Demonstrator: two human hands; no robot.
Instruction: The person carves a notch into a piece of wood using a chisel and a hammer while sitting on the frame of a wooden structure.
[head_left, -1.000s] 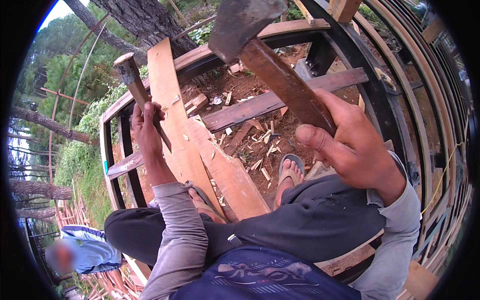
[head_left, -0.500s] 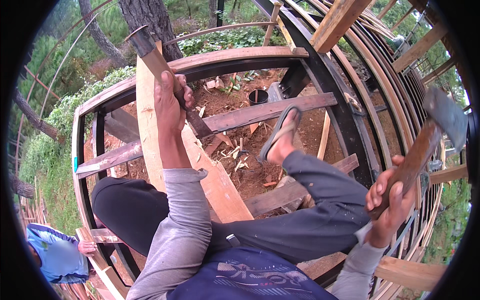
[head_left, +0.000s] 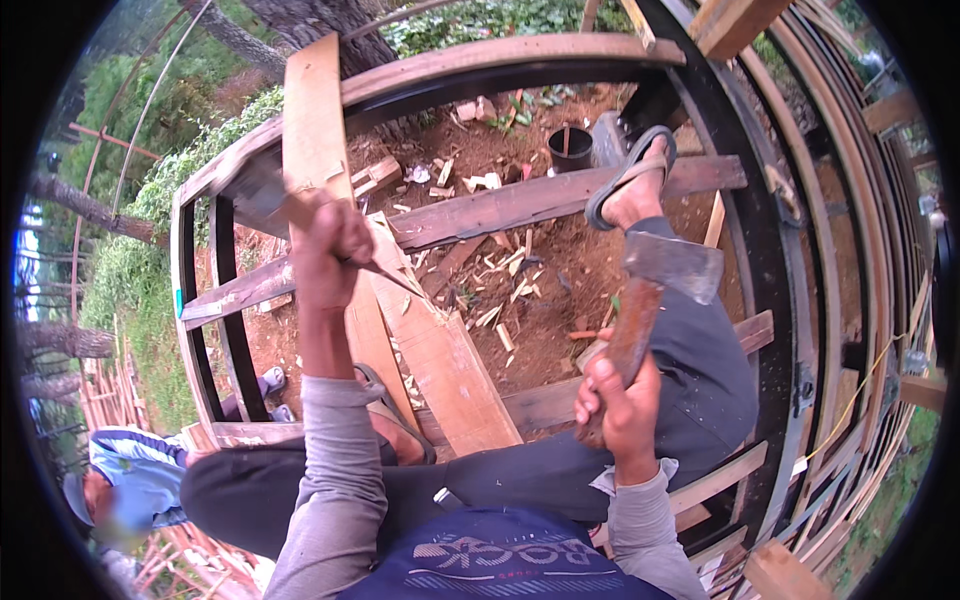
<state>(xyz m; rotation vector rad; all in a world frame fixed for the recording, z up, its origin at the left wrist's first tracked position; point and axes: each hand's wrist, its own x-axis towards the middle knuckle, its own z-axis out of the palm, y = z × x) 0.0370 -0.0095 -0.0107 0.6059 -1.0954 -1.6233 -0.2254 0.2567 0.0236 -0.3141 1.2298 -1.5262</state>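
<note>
My left hand (head_left: pixel 335 250) is closed around the wooden handle of a large chisel (head_left: pixel 385 272). Its upper end is blurred, and its thin blade slants down to the right over a pale plank (head_left: pixel 465 385) with a rough, chipped edge. I cannot tell whether the tip touches the wood. In my right hand (head_left: pixel 622 400) a hatchet (head_left: pixel 675 268) is gripped by its wooden handle, head up, above my bent leg. Another long pale board (head_left: pixel 315 110) runs beneath my left hand and beside the chipped plank.
A black metal frame (head_left: pixel 510 85) with wooden rails surrounds the work. A dark crossbeam (head_left: pixel 560 203) spans it, where my sandalled foot (head_left: pixel 635 190) rests. Wood chips (head_left: pixel 505 335) litter the red soil near a black bucket (head_left: pixel 570 148). Another person (head_left: pixel 140 475) is at the lower left.
The hatchet has come inward from the far right and lower. My left hand has dropped, and the chisel has tilted, its top swinging left. The view has also shifted.
</note>
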